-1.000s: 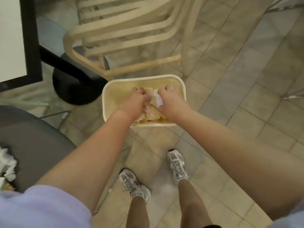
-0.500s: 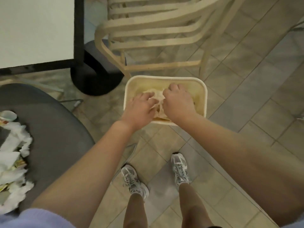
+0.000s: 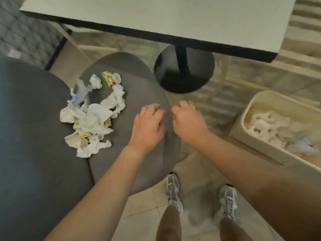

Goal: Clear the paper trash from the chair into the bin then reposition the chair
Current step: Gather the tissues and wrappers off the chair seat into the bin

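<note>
Both hands hang loosely curled and hold nothing, having come away from the bin. Crumpled paper trash [image 3: 92, 117] remains heaped on the grey chair [image 3: 137, 94]; the left hand [image 3: 147, 126] and right hand [image 3: 187, 122] hover beside it. Far right, the bin [image 3: 260, 101] holds dropped paper, so another load seems due.

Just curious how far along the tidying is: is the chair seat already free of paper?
No, a heap of crumpled paper still lies on the grey chair seat, left of both empty hands.
</note>
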Motion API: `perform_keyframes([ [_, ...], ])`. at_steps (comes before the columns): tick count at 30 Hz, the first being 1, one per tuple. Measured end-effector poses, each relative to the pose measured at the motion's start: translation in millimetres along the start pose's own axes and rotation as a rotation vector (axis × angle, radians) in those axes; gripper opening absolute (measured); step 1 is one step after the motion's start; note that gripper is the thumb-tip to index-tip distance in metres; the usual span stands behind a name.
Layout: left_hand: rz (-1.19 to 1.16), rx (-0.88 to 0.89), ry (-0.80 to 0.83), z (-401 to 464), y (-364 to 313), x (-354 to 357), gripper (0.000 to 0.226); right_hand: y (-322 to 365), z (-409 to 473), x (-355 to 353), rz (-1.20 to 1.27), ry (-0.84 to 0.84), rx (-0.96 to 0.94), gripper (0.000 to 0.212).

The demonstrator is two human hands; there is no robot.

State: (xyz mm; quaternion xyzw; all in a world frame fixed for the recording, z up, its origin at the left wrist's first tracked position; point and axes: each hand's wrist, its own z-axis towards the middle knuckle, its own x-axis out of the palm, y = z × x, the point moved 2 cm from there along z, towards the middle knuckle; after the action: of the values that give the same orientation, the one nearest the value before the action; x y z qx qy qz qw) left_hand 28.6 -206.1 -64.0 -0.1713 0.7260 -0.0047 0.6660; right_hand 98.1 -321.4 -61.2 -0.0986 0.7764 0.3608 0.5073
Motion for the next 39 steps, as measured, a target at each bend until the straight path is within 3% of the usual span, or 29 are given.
perform_keyframes([
  [5,-0.012,-0.271,-0.005,-51.5,106.2,-4.2,0.041,93.6,34.3,57.4,-0.012,0.086,-0.167,0.029],
  [10,0.015,-0.51,0.045,-102.0,183.8,13.1,0.045,160.0,56.6,116.8,-0.061,0.273,-0.291,0.044],
  [18,-0.067,-0.76,0.202,-122.6,259.0,58.3,0.058,216.8,93.8,187.3,-0.043,0.523,-0.42,0.066],
  [23,-0.158,-0.741,0.213,-113.0,274.3,79.3,0.053,220.5,115.0,220.4,-0.191,0.568,-0.447,0.077],
  [32,-0.179,-0.624,0.1,-108.9,269.5,83.6,0.025,193.5,108.5,225.6,-0.312,0.617,-0.37,0.033],
  [35,-0.026,-0.654,0.037,-111.4,269.2,79.1,0.022,193.7,109.2,216.8,-0.282,0.555,-0.349,0.028],
  [39,-0.091,-0.601,0.1,-107.1,277.4,84.0,0.022,198.8,105.6,204.1,-0.196,0.464,-0.4,0.032],
])
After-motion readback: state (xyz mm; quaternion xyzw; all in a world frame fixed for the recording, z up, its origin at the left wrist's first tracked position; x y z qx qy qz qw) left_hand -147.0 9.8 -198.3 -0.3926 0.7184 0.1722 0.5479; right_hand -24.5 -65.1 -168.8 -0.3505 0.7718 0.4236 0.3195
